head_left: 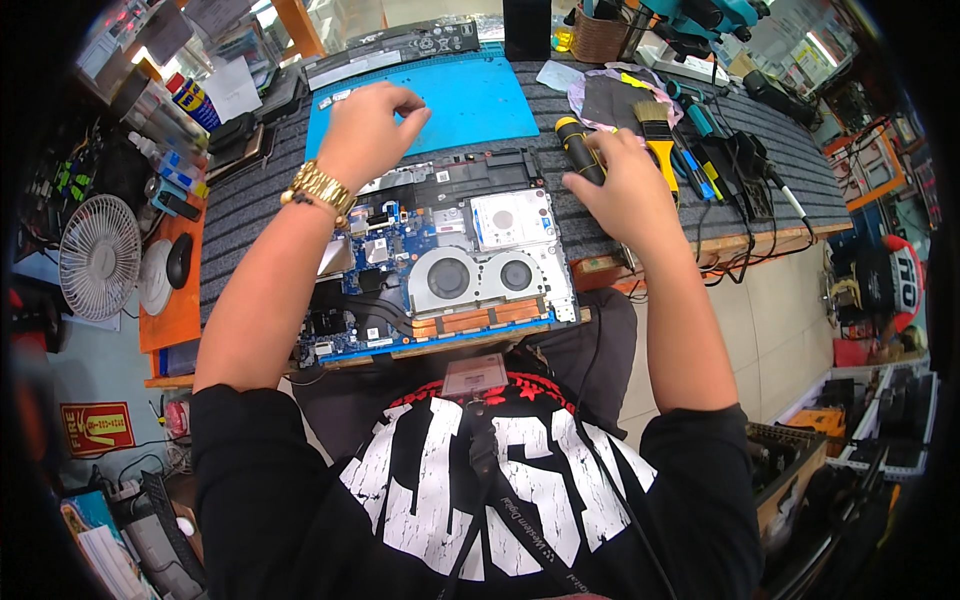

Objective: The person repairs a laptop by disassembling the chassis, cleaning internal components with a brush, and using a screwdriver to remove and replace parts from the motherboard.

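An opened laptop base (450, 230) lies before me, its blue circuit board, two fans, copper heat pipes and silver drive exposed. Behind it is a blue mat (480, 100). My left hand (370, 130), wearing a gold watch at the wrist, is over the mat's left part with fingers loosely bent and thumb apart; no held object shows. To the right of the laptop, my right hand (620, 180) has its fingers around a yellow-and-black cylindrical tool (572, 140). A brush (660, 140) with a yellow handle lies just right of that hand.
Pens, tools and cables (740, 170) crowd the bench's right side. A long black battery (400, 50) lies behind the mat. At left are a white fan (100, 255), a spray can (195, 100) and stacked phones (230, 145). The bench's front edge (700, 245) runs above a tiled floor.
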